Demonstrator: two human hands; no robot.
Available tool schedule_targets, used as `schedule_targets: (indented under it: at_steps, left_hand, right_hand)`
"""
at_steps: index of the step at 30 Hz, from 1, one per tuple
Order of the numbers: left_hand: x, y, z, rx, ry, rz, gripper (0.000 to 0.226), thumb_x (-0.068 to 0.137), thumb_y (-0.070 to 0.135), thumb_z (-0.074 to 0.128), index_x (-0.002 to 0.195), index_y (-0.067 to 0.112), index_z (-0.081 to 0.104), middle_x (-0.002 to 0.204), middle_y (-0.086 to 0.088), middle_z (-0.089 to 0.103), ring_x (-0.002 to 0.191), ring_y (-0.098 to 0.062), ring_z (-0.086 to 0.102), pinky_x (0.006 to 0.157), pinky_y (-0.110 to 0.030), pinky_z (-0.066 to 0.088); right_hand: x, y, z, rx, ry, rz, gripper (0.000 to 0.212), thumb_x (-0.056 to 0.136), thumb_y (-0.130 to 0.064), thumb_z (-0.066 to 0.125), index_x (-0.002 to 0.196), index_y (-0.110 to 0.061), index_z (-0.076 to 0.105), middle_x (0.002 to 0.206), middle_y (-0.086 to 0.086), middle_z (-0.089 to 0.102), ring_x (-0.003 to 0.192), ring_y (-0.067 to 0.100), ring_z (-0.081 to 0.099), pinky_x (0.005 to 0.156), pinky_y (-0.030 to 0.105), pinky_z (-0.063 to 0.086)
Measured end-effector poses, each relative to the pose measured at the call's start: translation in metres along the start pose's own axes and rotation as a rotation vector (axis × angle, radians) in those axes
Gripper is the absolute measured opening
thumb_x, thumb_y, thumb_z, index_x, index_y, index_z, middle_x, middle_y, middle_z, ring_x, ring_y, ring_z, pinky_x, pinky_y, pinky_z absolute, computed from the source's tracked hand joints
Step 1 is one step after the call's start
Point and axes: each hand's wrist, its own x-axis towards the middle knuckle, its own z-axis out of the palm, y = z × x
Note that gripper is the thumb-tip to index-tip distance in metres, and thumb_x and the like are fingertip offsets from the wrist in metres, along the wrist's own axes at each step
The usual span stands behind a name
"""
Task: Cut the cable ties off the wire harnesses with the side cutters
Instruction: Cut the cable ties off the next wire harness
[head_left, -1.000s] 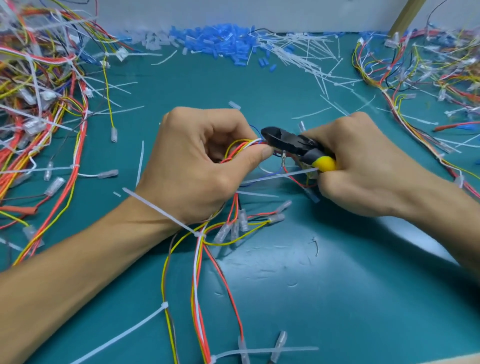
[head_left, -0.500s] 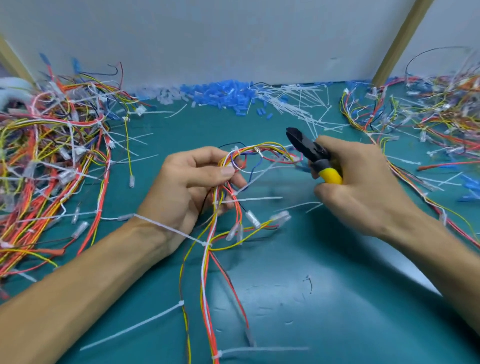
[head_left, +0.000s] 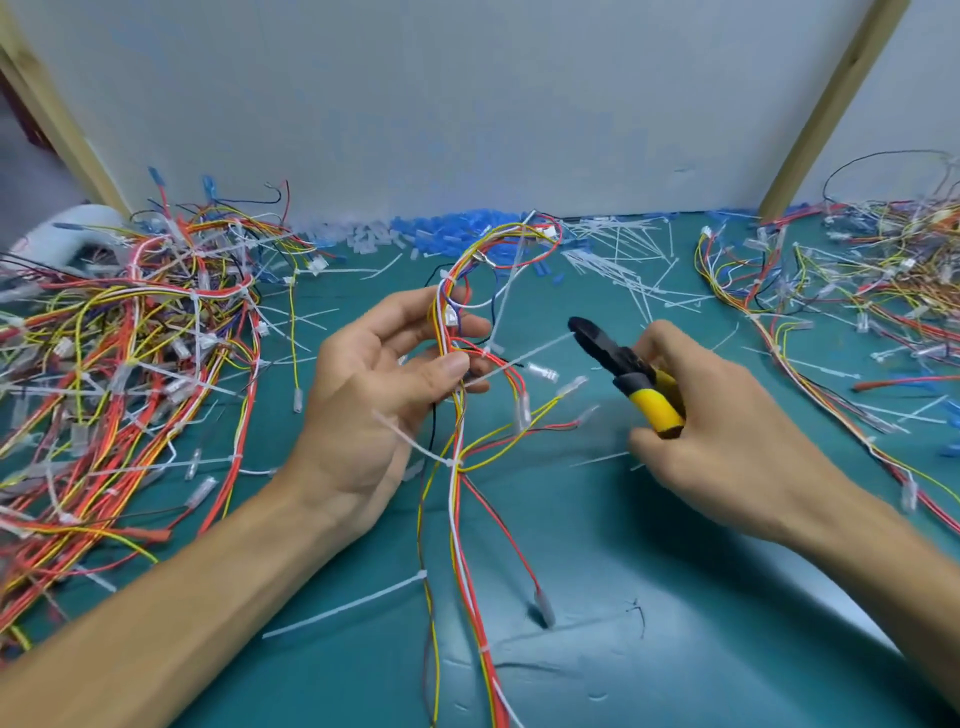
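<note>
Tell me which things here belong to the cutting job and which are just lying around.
In the job: wire harness pinched in the left hand, its white cable ties, side cutters gripped by the right hand.
Lying about: left wire heap, right wire heap, cut tie scraps, blue sleeves by the wall.

Wiring workshop, bench-level view. Evidence: teal work mat (head_left: 675, 649); heaped multi-colour wire harnesses (head_left: 130, 364) at L, a second heap (head_left: 857, 270) at R; loose cut cable ties (head_left: 623, 260); blue insulating sleeves (head_left: 441, 234) strewn along a grey back panel (head_left: 467, 104) w/ wooden uprights (head_left: 831, 104); yellow-handled side cutters (head_left: 623, 374) in use.
</note>
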Motion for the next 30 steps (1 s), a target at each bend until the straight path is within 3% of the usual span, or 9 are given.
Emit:
schedule_targets:
  at_steps: [3,6,7,9,12,17,19,26,30]
  left_hand:
    - [0.001,0.001,0.0,-0.008,0.021,0.002,0.049,0.079,-0.011,0.06,0.127,-0.002,0.06,0.106,-0.01,0.072,0.082,-0.022,0.072,0.077,-0.027,0.058]
    - [0.001,0.0,0.0,0.004,0.037,0.003,0.046,0.087,-0.02,0.055,0.13,-0.004,0.058,0.106,-0.012,0.071,0.083,-0.022,0.072,0.078,-0.027,0.058]
    - [0.001,-0.001,0.001,0.005,0.042,0.01,0.045,0.088,-0.02,0.054,0.13,-0.005,0.057,0.104,-0.013,0.07,0.082,-0.022,0.072,0.078,-0.027,0.058]
    - [0.001,-0.002,0.002,-0.004,0.057,0.027,0.045,0.086,-0.019,0.06,0.128,-0.005,0.057,0.099,-0.013,0.071,0.081,-0.023,0.073,0.078,-0.027,0.058]
    - [0.001,-0.001,0.005,0.0,0.08,0.05,0.047,0.078,-0.008,0.076,0.122,0.002,0.061,0.094,-0.01,0.073,0.079,-0.021,0.072,0.074,-0.026,0.058]
    - [-0.001,-0.002,0.01,0.197,0.026,0.16,0.042,0.079,-0.004,0.074,0.117,0.01,0.063,0.086,-0.002,0.073,0.075,-0.021,0.072,0.074,-0.029,0.059]
    - [-0.002,-0.002,0.011,0.264,0.0,0.197,0.041,0.08,-0.004,0.071,0.117,0.011,0.061,0.086,-0.001,0.073,0.075,-0.023,0.072,0.078,-0.03,0.058]
    - [-0.006,-0.005,0.011,0.343,-0.115,0.238,0.038,0.082,-0.013,0.062,0.11,0.013,0.059,0.086,-0.004,0.066,0.077,-0.02,0.065,0.076,-0.028,0.057]
    - [-0.008,-0.007,0.012,0.361,-0.145,0.261,0.042,0.084,-0.017,0.059,0.11,0.017,0.059,0.089,-0.002,0.064,0.083,-0.017,0.064,0.076,-0.026,0.057]
  right_hand:
    - [-0.001,0.001,0.006,-0.014,0.009,0.015,0.042,0.075,-0.018,0.077,0.097,-0.029,0.043,0.067,-0.007,0.05,0.064,0.006,0.049,0.053,0.017,0.039]
    - [0.001,0.002,0.006,-0.001,0.102,-0.047,0.037,0.076,-0.023,0.085,0.089,-0.024,0.05,0.071,-0.015,0.056,0.062,0.006,0.049,0.054,0.016,0.04]
    - [0.001,0.002,0.006,0.014,0.14,-0.08,0.033,0.079,-0.029,0.086,0.088,-0.022,0.055,0.072,-0.012,0.058,0.062,0.01,0.049,0.055,0.018,0.042]
    - [0.003,0.002,0.004,0.114,0.181,-0.122,0.028,0.088,-0.043,0.082,0.094,-0.02,0.066,0.074,0.0,0.061,0.066,0.024,0.053,0.064,0.042,0.051]
    - [0.004,0.004,0.003,0.304,0.129,-0.131,0.026,0.095,-0.053,0.07,0.107,-0.029,0.072,0.077,0.009,0.063,0.072,0.037,0.057,0.067,0.054,0.054]
    - [0.004,0.012,0.001,0.071,0.009,-0.171,0.022,0.094,-0.043,0.077,0.09,-0.023,0.069,0.074,-0.002,0.059,0.069,0.017,0.051,0.065,0.029,0.044]
    - [0.004,0.011,0.001,0.024,-0.035,-0.177,0.017,0.09,-0.04,0.076,0.089,-0.024,0.069,0.076,-0.005,0.061,0.075,0.015,0.054,0.065,0.025,0.041]
    - [0.001,0.008,0.008,0.019,-0.057,-0.284,0.02,0.091,-0.049,0.073,0.105,-0.034,0.071,0.09,-0.016,0.061,0.085,0.008,0.059,0.071,0.019,0.042]
    - [0.0,0.01,0.009,-0.017,-0.065,-0.28,0.017,0.094,-0.048,0.072,0.1,-0.033,0.067,0.087,-0.015,0.059,0.08,0.01,0.056,0.066,0.029,0.043]
